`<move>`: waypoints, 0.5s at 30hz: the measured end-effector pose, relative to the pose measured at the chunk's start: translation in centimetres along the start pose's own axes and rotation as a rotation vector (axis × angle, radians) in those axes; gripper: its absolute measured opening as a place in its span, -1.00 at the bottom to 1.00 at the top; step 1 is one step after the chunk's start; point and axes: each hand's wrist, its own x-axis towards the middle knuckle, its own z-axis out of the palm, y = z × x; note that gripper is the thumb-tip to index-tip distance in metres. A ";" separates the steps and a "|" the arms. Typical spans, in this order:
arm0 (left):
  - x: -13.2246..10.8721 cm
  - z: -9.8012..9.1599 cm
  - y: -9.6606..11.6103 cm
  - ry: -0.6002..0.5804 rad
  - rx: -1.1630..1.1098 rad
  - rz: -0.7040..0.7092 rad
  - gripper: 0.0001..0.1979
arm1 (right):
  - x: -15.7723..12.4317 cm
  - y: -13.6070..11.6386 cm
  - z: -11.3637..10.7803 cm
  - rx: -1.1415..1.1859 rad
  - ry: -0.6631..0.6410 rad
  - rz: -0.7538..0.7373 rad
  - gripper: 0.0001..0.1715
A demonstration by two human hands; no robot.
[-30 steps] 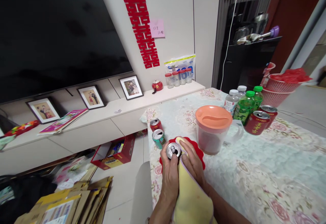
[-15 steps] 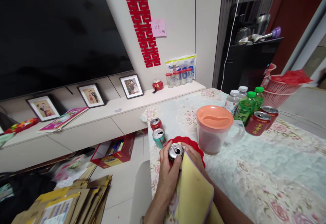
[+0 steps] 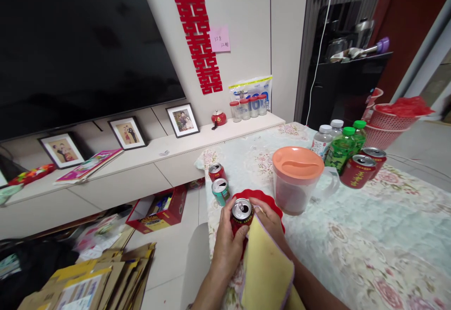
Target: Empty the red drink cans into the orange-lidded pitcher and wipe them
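Note:
An opened drink can [image 3: 242, 210] with a silver top and a dark red side stands upright between my hands, over a red scalloped plate [image 3: 279, 206]. My left hand [image 3: 225, 235] wraps round its left side, the thumb across the front. My right hand [image 3: 269, 218] is closed on a yellow cloth [image 3: 266, 265] with a purple edge, its fingertips by the can's right side. The cloth hangs down toward me over my right forearm. Just beyond my left hand are a teal can [image 3: 221, 191] and a small red can [image 3: 216, 172], both opened.
Right of the plate stands a clear pitcher [image 3: 296, 192] with an orange lid. Behind it are green bottles [image 3: 340, 150], clear bottles [image 3: 321, 139] and large red cans [image 3: 357, 171]. A floral tablecloth [image 3: 359, 216] covers the table. Flattened cardboard [image 3: 105, 272] lies on the floor at left.
The can has turned slightly and shows more of its side below the rim. My left fingers have shifted a little lower round it. The cloth's top corner has moved slightly down.

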 end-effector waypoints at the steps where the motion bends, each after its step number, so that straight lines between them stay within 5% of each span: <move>1: 0.0 0.0 0.0 0.011 0.003 0.012 -0.38 | -0.3 -0.5 0.0 0.009 -0.011 0.001 -0.44; 8: 0.3 -0.1 -0.3 0.037 0.107 0.117 -0.37 | -1.3 -2.5 -0.5 -0.050 -0.145 -0.277 -0.47; 15: 0.1 -0.8 0.5 -0.077 0.174 0.073 -0.26 | 0.4 -0.6 -0.1 -0.020 -0.079 -0.077 -0.34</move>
